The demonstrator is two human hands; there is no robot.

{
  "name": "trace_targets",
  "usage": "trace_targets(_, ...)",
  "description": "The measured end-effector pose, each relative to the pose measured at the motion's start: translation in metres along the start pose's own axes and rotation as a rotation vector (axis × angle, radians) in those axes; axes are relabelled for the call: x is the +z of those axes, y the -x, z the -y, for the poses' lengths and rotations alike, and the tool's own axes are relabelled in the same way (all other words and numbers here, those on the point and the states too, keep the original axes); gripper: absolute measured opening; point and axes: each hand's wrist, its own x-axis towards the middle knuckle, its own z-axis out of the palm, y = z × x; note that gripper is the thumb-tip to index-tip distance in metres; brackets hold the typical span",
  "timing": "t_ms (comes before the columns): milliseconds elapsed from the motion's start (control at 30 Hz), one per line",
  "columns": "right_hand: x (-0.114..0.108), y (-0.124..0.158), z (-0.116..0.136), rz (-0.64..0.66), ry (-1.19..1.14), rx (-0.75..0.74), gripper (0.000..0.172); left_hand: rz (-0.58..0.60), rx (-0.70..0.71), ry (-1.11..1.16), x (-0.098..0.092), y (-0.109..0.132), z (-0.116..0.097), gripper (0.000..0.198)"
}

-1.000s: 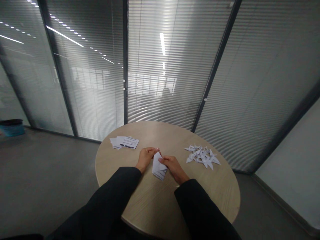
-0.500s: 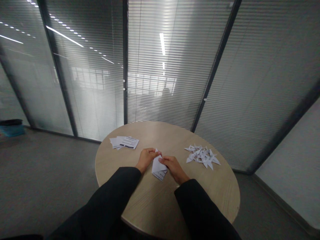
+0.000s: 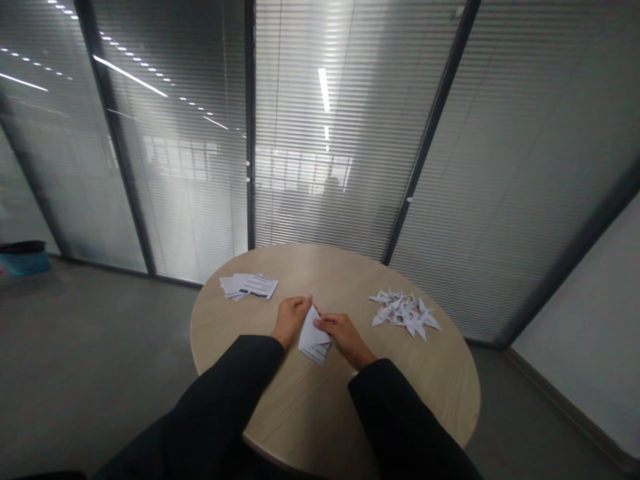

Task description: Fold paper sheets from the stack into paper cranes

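Observation:
A folded white paper point(image 3: 312, 339) with some print on it lies on the round wooden table point(image 3: 300, 413), pointed end away from me. My left hand point(image 3: 290, 319) pinches the paper's top tip with curled fingers. My right hand point(image 3: 344, 337) presses closed fingers on the paper's right edge. Both black sleeves reach in from below.
A small stack of printed sheets point(image 3: 249, 285) lies at the table's far left. A pile of several folded white paper cranes point(image 3: 404, 312) sits at the right. Glass walls with blinds stand behind the table. A blue bin point(image 3: 23, 256) stands on the floor far left.
The folded paper has shifted slightly left and its tip now points more upward. Both hands stayed on it with small finger movements.

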Motion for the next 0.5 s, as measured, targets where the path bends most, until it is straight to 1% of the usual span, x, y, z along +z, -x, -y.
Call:
trace_targets(200, 0.0011, 0.0003, -0.0002, 0.011, 0.019, 0.008, 0.031, -0.081, 0.005, -0.036, 0.0007, -0.0009, 0.0021, 0.038)
trace_targets(267, 0.0004, 0.0006, 0.0004, 0.004, 0.030, 0.004, 0.031, -0.055, -0.012, 0.020, 0.0015, -0.0016, 0.0029, 0.038)
trace_targets(400, -0.0011, 0.0005, -0.0005, -0.017, 0.053, -0.008, 0.031, 0.036, -0.040, 0.205, 0.0015, -0.0040, 0.0045, 0.036)
trace_targets(500, -0.0012, -0.0004, -0.0033, -0.005, 0.067, 0.003, 0.032, 0.047, -0.033, 0.173, -0.0013, -0.0056, 0.0061, 0.037)
